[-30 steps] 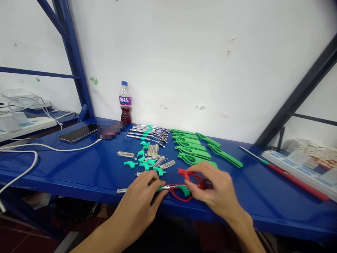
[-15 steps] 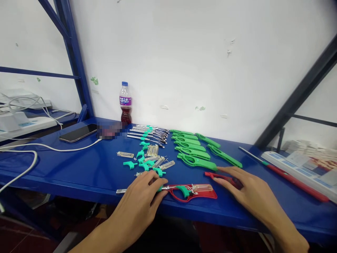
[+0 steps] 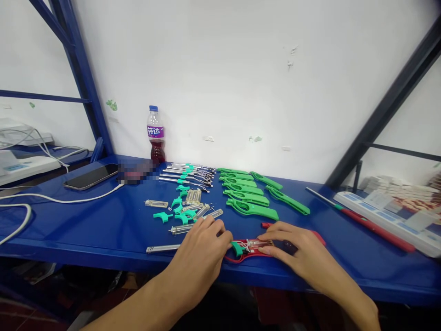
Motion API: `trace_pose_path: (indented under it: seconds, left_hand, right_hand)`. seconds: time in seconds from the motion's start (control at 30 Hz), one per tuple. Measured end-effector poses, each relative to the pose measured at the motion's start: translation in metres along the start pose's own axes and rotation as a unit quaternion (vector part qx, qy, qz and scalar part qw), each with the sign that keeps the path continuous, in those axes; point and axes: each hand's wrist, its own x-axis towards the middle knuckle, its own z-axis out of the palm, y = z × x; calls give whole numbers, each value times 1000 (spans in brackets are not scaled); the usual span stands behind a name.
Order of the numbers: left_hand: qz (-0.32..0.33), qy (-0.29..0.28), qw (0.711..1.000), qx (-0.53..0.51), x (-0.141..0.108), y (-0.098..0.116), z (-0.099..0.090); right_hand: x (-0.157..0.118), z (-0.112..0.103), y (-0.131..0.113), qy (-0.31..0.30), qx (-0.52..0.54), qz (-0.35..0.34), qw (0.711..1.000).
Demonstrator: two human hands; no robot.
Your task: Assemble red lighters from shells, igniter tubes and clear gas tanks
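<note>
At the desk's front edge lies a red lighter half-shell (image 3: 237, 260) with a metal tube (image 3: 161, 248) pointing left. A green trigger (image 3: 237, 248) and a clear fuel tank (image 3: 254, 243) with white wires sit in it. My left hand (image 3: 203, 243) is closed around the joint of tube and shell, its fingertips beside the trigger. With thumb and fingers, my right hand (image 3: 296, 243) grips the tank end of the shell. Behind that hand a second red half-shell (image 3: 319, 237) lies partly hidden.
Green half-shells (image 3: 253, 209), metal tubes with wires (image 3: 188, 174), loose green triggers (image 3: 161, 216) and clear tanks (image 3: 156, 203) lie behind my hands. A finished-looking red lighter (image 3: 374, 226) and a power strip (image 3: 386, 225) are at right. A phone (image 3: 91, 177) and drink bottle (image 3: 156, 138) stand left.
My right hand has left the second red half-shell and moved left onto the tank end of the first. My left hand has slid slightly right along it towards the trigger. The view has shifted a little.
</note>
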Motion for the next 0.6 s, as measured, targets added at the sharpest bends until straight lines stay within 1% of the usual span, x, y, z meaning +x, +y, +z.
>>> trace_pose_path:
  seconds: [0.23,0.37,0.6]
  left_hand:
    - [-11,-17,999,46,2,9,-4]
    - [-20,-14,998,61,3,8,-6]
    - [-6,-13,997,76,6,6,-6]
  right_hand:
    - [-2,3,1,8,-9,22,1000]
    - [-2,4,0,10,-5,27,1000]
    - [-2,6,3,16,22,18,999]
